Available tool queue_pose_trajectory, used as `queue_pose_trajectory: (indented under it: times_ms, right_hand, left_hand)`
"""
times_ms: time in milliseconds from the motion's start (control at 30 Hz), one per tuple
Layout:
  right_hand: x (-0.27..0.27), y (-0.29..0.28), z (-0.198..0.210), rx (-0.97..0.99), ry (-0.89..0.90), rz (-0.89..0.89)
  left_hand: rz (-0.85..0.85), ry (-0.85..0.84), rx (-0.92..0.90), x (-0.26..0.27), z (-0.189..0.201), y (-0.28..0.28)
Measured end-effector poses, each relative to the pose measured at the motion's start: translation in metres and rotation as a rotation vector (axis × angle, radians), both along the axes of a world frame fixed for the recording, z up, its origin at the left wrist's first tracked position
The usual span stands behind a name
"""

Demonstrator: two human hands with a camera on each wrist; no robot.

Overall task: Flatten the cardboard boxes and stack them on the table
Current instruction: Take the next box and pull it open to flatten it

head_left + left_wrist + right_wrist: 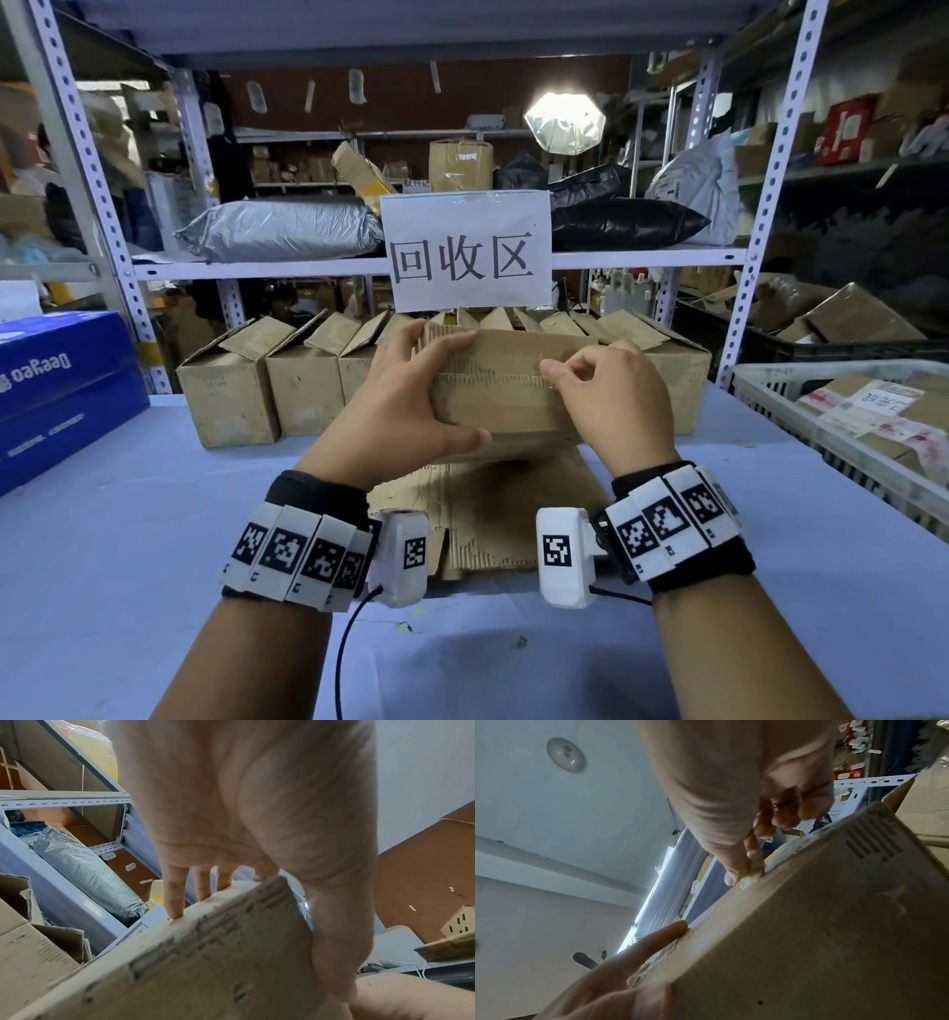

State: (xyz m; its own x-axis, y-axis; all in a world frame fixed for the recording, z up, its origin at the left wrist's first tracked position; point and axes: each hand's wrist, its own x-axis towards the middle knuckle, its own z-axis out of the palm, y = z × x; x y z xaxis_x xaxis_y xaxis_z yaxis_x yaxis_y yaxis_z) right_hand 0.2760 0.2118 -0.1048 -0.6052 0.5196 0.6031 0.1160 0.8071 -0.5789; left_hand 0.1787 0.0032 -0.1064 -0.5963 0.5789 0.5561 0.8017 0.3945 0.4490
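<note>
I hold a worn brown cardboard box [503, 390] in the air over the table. My left hand [421, 390] grips its left end, fingers over the top edge and thumb underneath. In the left wrist view the fingers [174, 898] press on the box [205, 963]. My right hand [560, 372] pinches a scrap of clear tape [750, 880] at the seam on the box's [808, 923] upper face, thumb against forefinger. Directly below the box, a flattened piece of cardboard [493, 514] lies on the table [154, 514].
A row of open cardboard boxes [226, 395] stands along the back of the table under a paper sign [464, 257]. A blue carton [56, 390] sits at the left edge. At the right is a white basket [842, 411] of parcels. Shelf posts flank the table.
</note>
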Motion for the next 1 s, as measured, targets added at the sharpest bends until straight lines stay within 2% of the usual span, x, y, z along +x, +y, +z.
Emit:
queue_pose_trajectory:
  times_ms: [233, 433, 633, 833, 1000]
  right_hand:
    - [-0.001, -0.001, -0.002, -0.024, 0.032, -0.028]
    - [-0.002, 0.002, -0.003, 0.005, 0.165, -0.020]
    - [-0.004, -0.006, -0.004, 0.023, 0.289, 0.169]
    - [-0.004, 0.001, -0.004, -0.083, 0.221, 0.155]
    - [-0.005, 0.005, -0.007, -0.062, 0.151, 0.125]
  left_hand:
    - [0.001, -0.004, -0.005, 0.003, 0.002, -0.001]
    - [0.011, -0.001, -0.004, 0.004, 0.003, -0.002]
    - [0.011, 0.012, -0.003, 0.005, 0.002, -0.001]
    - [0.004, 0.014, -0.004, 0.004, 0.001, -0.004]
    - [0.009, 0.014, -0.010, 0.003, 0.000, -0.003]
